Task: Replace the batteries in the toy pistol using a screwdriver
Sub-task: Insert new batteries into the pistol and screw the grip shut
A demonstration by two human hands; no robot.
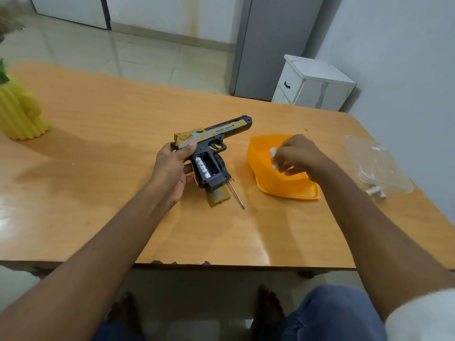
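1. Orange-brown wood forms the table (98,193), which is set over a pale tiled floor, with a white cabinet (315,82) seen beyond it.
2. The toy pistol (211,143) is gripped by the left hand (172,168) at mid-table, thumb on the slide.
3. Its grip compartment is seen open, with one battery (203,167) seated inside.
4. A white battery (272,156) is pinched by the right hand (295,156) over the orange container (278,183).
5. The screwdriver (236,193) is laid on the table just beside the pistol's grip.
6. A yellow ribbed vase (19,114) and a clear container (376,163) are placed at opposite table ends.
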